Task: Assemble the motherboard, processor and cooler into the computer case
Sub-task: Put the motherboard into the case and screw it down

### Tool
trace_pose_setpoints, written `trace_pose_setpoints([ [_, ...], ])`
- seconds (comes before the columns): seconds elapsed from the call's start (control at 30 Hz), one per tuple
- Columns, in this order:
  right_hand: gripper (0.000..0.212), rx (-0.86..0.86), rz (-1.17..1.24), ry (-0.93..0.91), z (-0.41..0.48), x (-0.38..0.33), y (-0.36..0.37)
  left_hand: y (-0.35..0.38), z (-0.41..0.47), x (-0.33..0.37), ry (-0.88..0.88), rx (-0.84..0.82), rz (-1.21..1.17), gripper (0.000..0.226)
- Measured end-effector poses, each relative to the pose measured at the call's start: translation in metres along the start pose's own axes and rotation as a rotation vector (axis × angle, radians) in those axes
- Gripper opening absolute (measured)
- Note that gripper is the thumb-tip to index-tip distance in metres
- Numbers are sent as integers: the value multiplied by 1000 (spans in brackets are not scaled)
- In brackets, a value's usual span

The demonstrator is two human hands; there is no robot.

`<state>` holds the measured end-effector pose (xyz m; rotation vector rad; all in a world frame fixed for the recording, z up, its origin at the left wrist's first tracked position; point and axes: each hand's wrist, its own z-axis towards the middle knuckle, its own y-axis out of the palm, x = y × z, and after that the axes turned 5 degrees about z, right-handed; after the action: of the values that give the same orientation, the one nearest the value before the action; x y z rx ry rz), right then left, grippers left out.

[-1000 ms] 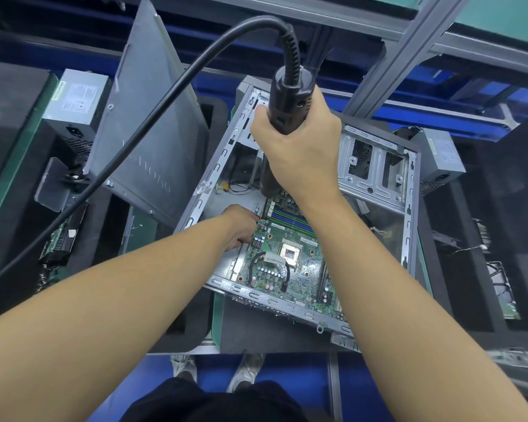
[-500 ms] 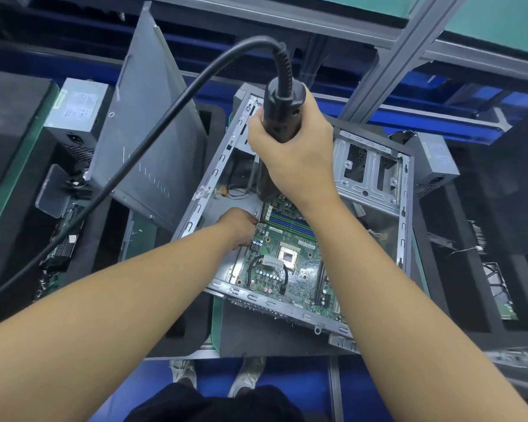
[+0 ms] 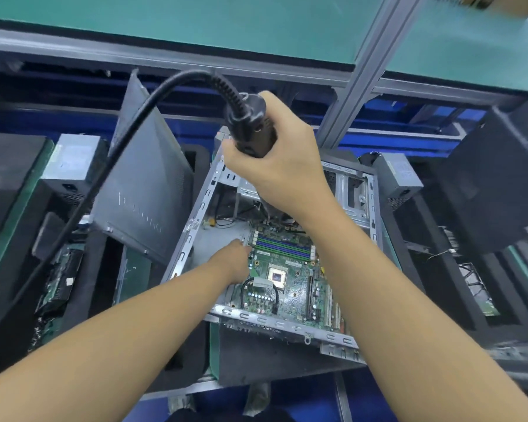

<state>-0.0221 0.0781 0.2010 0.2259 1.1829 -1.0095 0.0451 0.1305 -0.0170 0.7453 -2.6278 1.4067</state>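
R hand [image 3: 282, 166] is clamping round the body of the elec. screwdriver [image 3: 252, 132], holding it upright over the far end of the computer case [image 3: 189, 239]. The bit is hiding behind the wrist, so can't tell if it's touching anything. L hand [image 3: 233, 261] is reaching down into the case, at the L edge of the motherboard [image 3: 290, 300], beside the RAM slots [image 3: 282, 246]. Its fingers are tucked under, so can't tell whether they're pinching a screw or only steadying. Hands are well apart, R above L.

Board is lying flat inside the case. CPU socket [image 3: 277, 277] is showing mid-board, w/ no cooler on it.

Risks (judgement):
- Thick cable [image 3: 128, 138] is arching off to the L and may be dragging the driver off vertical. A tilted bit would cam out and gouge traces.
- L fingers are sitting near the likely screw spot, so there's a pinch or strike hazard.
- If the board isn't lining up w/ its standoffs, the screw will be cross-threading.
- Side panel [image 3: 147, 190] is leaning just beside the case, under the cable. A snag could be tipping it.
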Motion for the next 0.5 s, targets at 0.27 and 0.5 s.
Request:
trace_pose_setpoints([
  [0.27,20,1,-26,57,-14,0,-5,-11,-6,-2,-110,126,-234,46],
  [0.5,18,60,-107,10,-10,-12,-2,-60,-58,6,334,464,-886,33],
])
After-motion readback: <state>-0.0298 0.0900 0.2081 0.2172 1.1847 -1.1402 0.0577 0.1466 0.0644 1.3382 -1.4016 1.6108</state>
